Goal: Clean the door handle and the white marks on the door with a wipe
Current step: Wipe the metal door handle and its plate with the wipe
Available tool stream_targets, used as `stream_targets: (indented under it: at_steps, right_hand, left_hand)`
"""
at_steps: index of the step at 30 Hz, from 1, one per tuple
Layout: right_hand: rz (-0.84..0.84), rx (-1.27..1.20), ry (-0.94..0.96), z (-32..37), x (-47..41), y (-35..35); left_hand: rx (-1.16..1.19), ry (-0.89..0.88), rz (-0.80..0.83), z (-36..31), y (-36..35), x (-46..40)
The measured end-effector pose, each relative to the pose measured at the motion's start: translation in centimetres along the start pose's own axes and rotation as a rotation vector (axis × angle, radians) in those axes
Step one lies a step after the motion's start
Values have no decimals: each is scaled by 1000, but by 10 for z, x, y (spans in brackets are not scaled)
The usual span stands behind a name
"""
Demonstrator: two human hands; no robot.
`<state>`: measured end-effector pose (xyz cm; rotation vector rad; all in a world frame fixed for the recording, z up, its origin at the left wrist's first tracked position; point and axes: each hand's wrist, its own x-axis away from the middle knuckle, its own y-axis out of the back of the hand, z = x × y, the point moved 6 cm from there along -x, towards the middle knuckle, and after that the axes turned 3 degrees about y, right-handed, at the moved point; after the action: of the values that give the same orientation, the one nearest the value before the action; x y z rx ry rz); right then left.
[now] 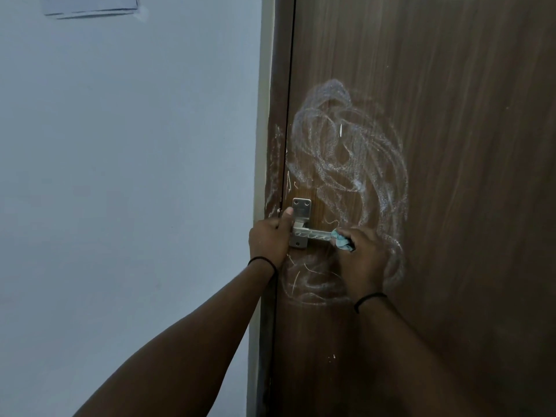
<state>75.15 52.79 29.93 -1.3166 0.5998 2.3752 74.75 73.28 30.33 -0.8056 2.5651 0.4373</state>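
Note:
A silver door handle (311, 234) with its metal plate (301, 209) sits on the left edge of a brown wooden door (466, 145). The lever carries white scribbles. Large swirling white marks (346, 152) cover the door above the handle, and more run below it. My left hand (269, 237) grips the handle's base, thumb up against the plate. My right hand (362, 254) holds a crumpled pale blue wipe (341, 239) pressed on the lever's right end.
A brown door frame (275, 145) with faint white scratches borders the door on the left. A plain pale wall (120, 176) fills the left half, with a sheet of paper (90, 4) stuck at its top.

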Motion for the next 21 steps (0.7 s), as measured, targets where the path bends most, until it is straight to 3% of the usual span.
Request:
stream_targets:
  at_steps: [8, 12, 18, 21]
  right_hand:
    - [5, 43, 104, 0, -2, 2]
    - [109, 108, 158, 1, 8, -8]
    - [-1, 74, 179, 4, 3, 1]
    - [88, 134, 261, 16, 0, -10]
  left_hand:
    - [135, 86, 81, 5, -1, -1]
    - [126, 68, 94, 6, -2, -3]
    - [153, 87, 110, 9, -3, -7]
    - [170, 101, 108, 11, -3, -8]
